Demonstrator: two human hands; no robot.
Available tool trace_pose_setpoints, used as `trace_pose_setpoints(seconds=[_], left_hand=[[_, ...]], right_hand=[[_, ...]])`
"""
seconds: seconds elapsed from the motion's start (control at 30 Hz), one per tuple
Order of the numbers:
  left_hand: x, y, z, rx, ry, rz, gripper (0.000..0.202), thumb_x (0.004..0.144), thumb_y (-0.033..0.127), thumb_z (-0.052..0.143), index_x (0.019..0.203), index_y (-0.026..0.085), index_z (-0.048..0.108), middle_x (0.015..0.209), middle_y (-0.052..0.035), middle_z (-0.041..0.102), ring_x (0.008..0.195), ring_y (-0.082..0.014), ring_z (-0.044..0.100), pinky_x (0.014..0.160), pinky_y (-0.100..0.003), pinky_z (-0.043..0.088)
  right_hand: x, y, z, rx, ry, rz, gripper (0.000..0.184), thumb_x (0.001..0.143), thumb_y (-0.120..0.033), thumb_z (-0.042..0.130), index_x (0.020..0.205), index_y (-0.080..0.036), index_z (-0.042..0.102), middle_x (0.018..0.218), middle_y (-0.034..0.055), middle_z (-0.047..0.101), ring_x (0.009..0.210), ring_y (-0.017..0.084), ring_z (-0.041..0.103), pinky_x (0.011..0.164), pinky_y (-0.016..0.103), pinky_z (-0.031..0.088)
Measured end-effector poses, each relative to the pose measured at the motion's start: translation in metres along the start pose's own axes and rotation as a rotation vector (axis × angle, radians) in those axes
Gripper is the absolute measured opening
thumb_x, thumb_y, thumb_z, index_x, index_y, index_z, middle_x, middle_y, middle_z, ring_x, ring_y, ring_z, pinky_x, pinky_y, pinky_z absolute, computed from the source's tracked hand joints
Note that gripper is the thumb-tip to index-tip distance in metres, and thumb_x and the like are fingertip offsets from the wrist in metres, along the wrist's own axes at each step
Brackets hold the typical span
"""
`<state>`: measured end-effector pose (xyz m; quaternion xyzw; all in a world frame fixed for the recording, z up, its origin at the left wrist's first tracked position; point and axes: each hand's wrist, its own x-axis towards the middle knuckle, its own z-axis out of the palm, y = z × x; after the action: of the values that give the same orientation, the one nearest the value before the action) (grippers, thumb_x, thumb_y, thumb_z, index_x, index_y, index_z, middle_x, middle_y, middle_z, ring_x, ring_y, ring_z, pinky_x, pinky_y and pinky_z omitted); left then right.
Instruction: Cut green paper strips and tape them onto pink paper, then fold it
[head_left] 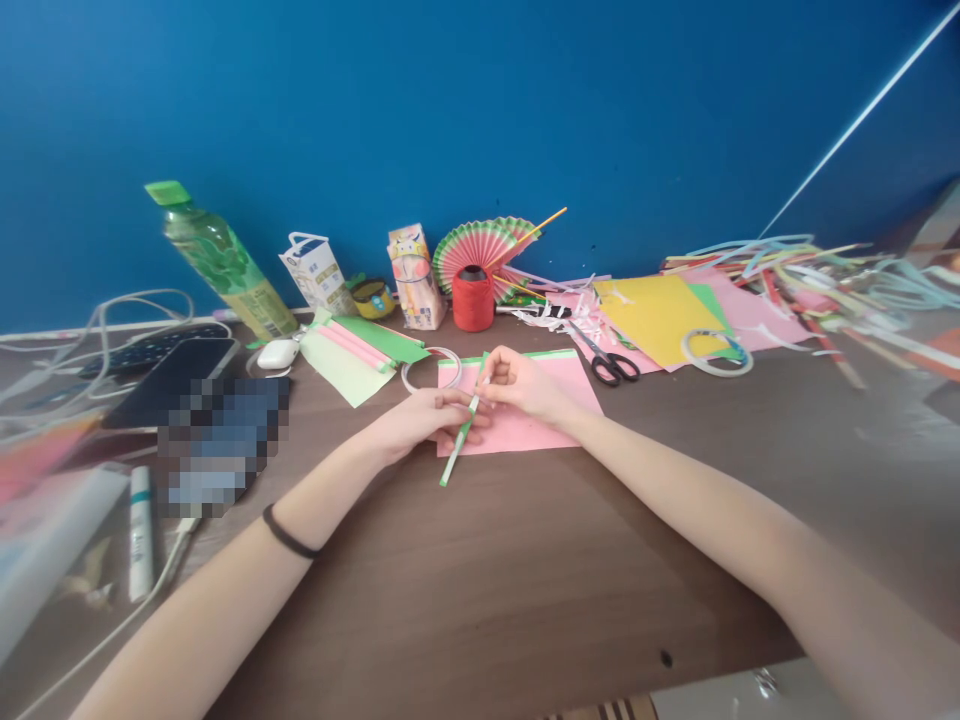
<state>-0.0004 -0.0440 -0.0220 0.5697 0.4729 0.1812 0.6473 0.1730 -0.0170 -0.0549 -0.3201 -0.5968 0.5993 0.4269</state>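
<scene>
A narrow green paper strip (pixel 454 461) with a white band along it slants over a pink paper sheet (pixel 536 428). My left hand (pixel 420 418) holds the strip near its middle, some fingers lying beneath it. Close to the strip's upper end, my right hand (pixel 525 385) is closed, thumb and forefinger pinching at the white band. Whether they grip the band alone or the strip too is too small to tell. The pink sheet lies flat under both hands, with a green border along its far edge. A tape roll (pixel 432 372) rests just beyond my left hand.
Black scissors (pixel 615 369) and another tape roll (pixel 716 353) lie right, by yellow paper (pixel 660 315). Behind stand a red thread spool (pixel 473 300), a pleated fan (pixel 480 250), small cartons and a green bottle (pixel 225 260). Phones, cables and a marker (pixel 140 535) crowd the left.
</scene>
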Motion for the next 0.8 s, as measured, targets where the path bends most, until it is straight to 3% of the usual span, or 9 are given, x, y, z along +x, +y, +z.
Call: trace_pose_setpoints(seconds=[0.47, 0.8], left_hand=[[-0.0015, 0.001, 0.0007, -0.016, -0.008, 0.009, 0.034, 0.071, 0.027, 0.062, 0.101, 0.011, 0.061, 0.106, -0.0159, 0.064, 0.079, -0.0202, 0.066, 0.048, -0.02, 0.041], [0.0033, -0.0032, 0.0038, -0.022, 0.087, 0.008, 0.035, 0.069, 0.034, 0.064, 0.093, 0.009, 0.063, 0.099, -0.0164, 0.066, 0.075, -0.02, 0.065, 0.044, -0.02, 0.039]], right_hand=[[-0.0009, -0.0015, 0.0016, -0.072, 0.015, 0.01, 0.027, 0.063, -0.018, 0.065, 0.074, -0.019, 0.04, 0.065, -0.0063, 0.05, 0.059, 0.008, 0.051, 0.055, 0.023, 0.04], [-0.0022, -0.0033, 0.0026, -0.113, 0.014, -0.001, 0.026, 0.064, -0.019, 0.063, 0.074, -0.019, 0.039, 0.066, -0.0057, 0.049, 0.06, 0.009, 0.052, 0.057, 0.025, 0.042]])
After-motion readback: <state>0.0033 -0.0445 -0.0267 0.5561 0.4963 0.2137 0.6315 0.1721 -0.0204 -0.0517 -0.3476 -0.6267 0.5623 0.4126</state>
